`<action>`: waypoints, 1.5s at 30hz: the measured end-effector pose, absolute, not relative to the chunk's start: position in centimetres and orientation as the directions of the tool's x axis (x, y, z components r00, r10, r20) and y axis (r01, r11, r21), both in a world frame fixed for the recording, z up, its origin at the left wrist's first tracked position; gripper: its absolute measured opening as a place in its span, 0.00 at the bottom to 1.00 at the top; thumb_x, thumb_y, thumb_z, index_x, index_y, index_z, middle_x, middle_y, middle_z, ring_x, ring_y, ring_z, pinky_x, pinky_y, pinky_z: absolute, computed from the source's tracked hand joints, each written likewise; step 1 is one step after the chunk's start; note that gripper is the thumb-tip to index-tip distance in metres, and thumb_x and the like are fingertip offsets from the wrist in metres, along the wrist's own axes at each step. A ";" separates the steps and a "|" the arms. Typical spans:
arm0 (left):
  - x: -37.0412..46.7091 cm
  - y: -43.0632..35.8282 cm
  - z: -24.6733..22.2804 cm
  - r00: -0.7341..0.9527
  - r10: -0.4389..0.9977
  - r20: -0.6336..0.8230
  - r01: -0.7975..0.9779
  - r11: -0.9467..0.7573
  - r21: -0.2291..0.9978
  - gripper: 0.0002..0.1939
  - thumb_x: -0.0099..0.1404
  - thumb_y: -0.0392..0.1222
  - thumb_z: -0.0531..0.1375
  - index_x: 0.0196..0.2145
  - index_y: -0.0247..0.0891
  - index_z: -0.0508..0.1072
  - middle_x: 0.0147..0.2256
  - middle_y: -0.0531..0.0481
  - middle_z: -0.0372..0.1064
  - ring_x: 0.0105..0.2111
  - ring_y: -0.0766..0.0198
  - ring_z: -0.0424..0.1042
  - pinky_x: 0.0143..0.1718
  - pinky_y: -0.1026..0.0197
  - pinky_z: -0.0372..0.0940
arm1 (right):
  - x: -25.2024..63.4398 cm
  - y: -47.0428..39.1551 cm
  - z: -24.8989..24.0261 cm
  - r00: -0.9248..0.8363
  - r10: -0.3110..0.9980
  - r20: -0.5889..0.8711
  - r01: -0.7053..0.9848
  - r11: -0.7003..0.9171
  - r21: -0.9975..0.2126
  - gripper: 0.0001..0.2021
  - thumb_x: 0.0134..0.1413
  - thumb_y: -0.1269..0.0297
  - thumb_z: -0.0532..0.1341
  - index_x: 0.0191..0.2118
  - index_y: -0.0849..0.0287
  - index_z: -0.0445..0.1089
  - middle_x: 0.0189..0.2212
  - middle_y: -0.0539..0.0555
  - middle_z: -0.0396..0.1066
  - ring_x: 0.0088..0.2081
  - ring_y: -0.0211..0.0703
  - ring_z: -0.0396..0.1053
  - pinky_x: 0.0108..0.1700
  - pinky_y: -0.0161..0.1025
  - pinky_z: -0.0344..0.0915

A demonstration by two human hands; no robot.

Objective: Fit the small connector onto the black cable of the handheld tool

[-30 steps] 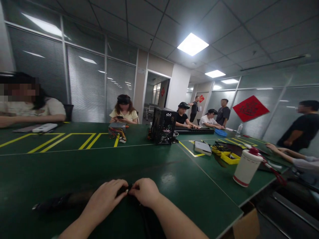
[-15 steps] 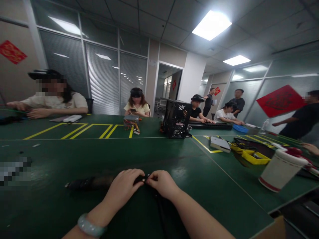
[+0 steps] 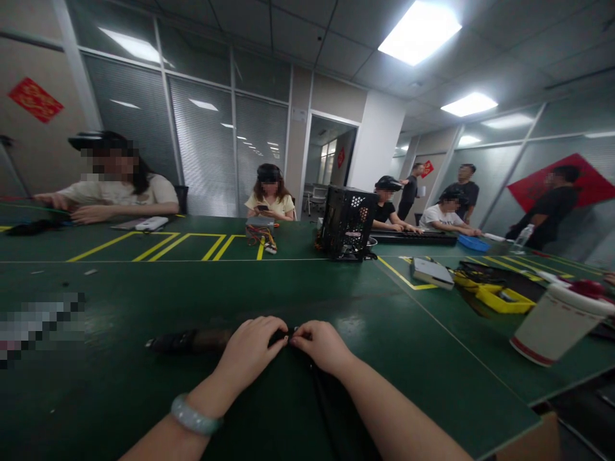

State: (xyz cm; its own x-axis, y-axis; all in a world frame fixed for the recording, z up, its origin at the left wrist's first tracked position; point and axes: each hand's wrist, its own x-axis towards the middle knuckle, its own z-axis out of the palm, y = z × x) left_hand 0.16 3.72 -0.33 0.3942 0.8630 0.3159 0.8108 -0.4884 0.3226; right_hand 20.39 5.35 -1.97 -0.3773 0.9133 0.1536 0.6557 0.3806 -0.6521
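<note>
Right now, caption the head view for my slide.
Two bare hands pinch a small dark piece over a green tabletop, beside a long dark tool, a black perforated metal case beyond.

- A black computer case [image 3: 348, 224] stood upright on the green table [image 3: 158, 291].
- Left of it lay a grey metal box [image 3: 261, 222], its coloured cables [image 3: 254, 237] spilling out in front.
- Yellow tape lines [image 3: 158, 246] marked the table's far half.
- To the right, a flat silver box [image 3: 432, 273] lay near a yellow bin [image 3: 504, 299].
- A white cup [image 3: 557, 323] with a dark red top was nearer the edge.
- Farther back were a blue tray [image 3: 473, 243] and a clear bottle [image 3: 523, 238].
- Across the table, a seated person in pale yellow [image 3: 276, 206] held a phone [image 3: 263, 209].
- A large red wall hanging [image 3: 589, 176] showed behind a standing person in dark clothes [image 3: 552, 205].
</note>
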 end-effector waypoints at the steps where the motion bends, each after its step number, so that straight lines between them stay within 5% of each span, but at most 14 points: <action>1: 0.2 3.7 -0.3 0.389 0.868 0.310 0.816 -0.481 0.320 0.09 0.64 0.44 0.57 0.41 0.45 0.71 0.41 0.53 0.72 0.42 0.58 0.69 0.43 0.56 0.60 | 20.4 5.3 -1.9 -0.378 0.913 0.154 0.660 0.383 -0.646 0.07 0.56 0.61 0.62 0.35 0.53 0.78 0.33 0.48 0.77 0.35 0.38 0.71 0.36 0.31 0.60; 45: 0.2 3.3 0.4 0.434 0.860 0.268 0.806 -0.503 0.311 0.08 0.66 0.42 0.54 0.40 0.44 0.71 0.45 0.52 0.70 0.45 0.58 0.68 0.46 0.55 0.61 | 20.2 5.4 -1.8 -0.359 0.927 0.106 0.653 0.331 -0.682 0.08 0.56 0.61 0.61 0.35 0.55 0.78 0.31 0.49 0.76 0.32 0.39 0.70 0.34 0.32 0.60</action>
State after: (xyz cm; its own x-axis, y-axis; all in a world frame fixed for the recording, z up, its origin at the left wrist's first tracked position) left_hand 0.15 3.29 0.38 0.4336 0.8604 0.2679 0.8063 -0.5032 0.3110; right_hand 20.24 5.36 -1.80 -0.3590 0.9273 0.1060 0.6528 0.3306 -0.6816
